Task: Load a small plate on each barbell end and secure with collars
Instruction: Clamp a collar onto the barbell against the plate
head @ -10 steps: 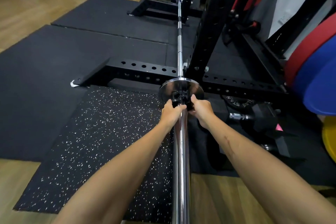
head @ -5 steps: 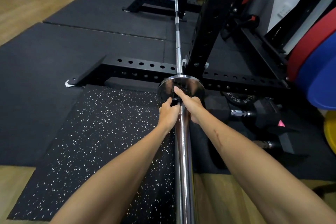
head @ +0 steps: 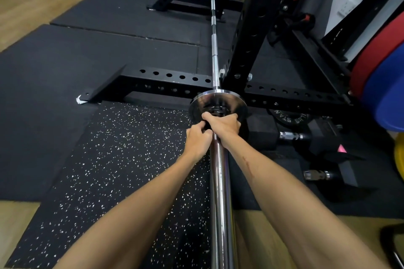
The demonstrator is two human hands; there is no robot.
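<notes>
Your left hand (head: 197, 137) curls around the black collar (head: 207, 127) from the side, steadying it on the barbell sleeve (head: 220, 181). Just right of it, your right hand (head: 223, 126) wraps over the collar's top, likely pressing it flush against the small chrome plate (head: 218, 99), which already sits against the sleeve's shoulder. Whether the collar is locked is hidden. Further right, dumbbells (head: 290, 135) lie on the floor mat.

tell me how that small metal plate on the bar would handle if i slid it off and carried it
The plate is shiny metal, so probably heavy for its size and stiff. Its polished face looks slippery. Being a round disc, it would likely roll if set on edge on the mat.
</notes>
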